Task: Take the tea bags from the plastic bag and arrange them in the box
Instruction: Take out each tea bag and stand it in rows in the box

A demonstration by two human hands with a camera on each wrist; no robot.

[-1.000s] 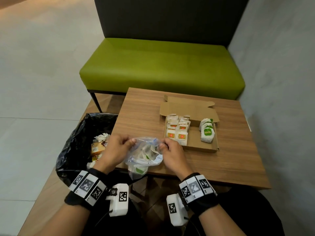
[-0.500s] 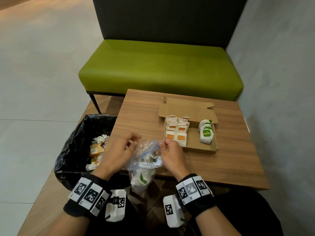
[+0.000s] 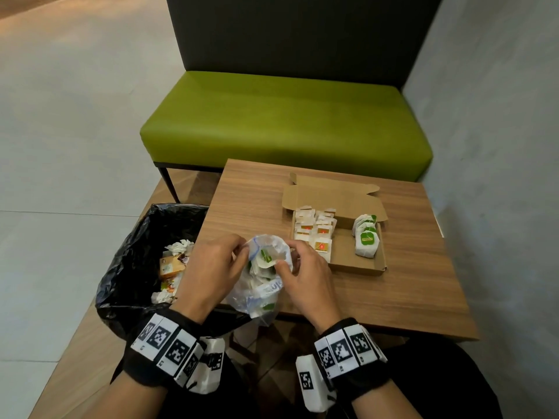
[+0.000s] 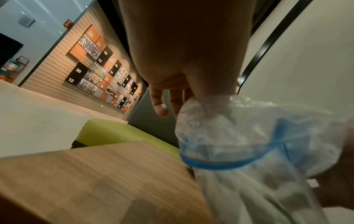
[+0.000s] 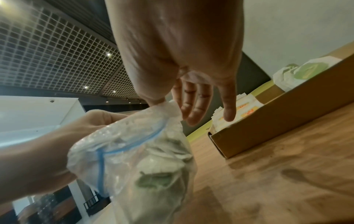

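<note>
A clear plastic bag [image 3: 263, 290] with a blue zip strip hangs over the table's near edge, mouth up and spread open. Green-tagged tea bags [image 3: 266, 257] show inside it. My left hand [image 3: 240, 252] pinches the bag's left rim, and my right hand [image 3: 286, 261] pinches the right rim with thumb and forefinger. In the right wrist view the right hand [image 5: 172, 104] keeps its other fingers straight above the bag [image 5: 134, 151]. The open cardboard box [image 3: 379, 264] lies just right of my hands. It holds rows of red-tagged tea bags [image 3: 314, 231] and a row of green-tagged ones [image 3: 366, 237].
A black-lined waste bin [image 3: 133, 261] with wrappers in it stands at the table's left side, under my left forearm. The small wooden table [image 3: 251, 201] has bare wood left of and in front of the box. A green bench [image 3: 287, 122] stands behind, a grey wall at right.
Both hands have pulled the bag's mouth apart and turned it upward, so tea bags now show inside. The bag hangs lower over the table's edge. The box has not moved.
</note>
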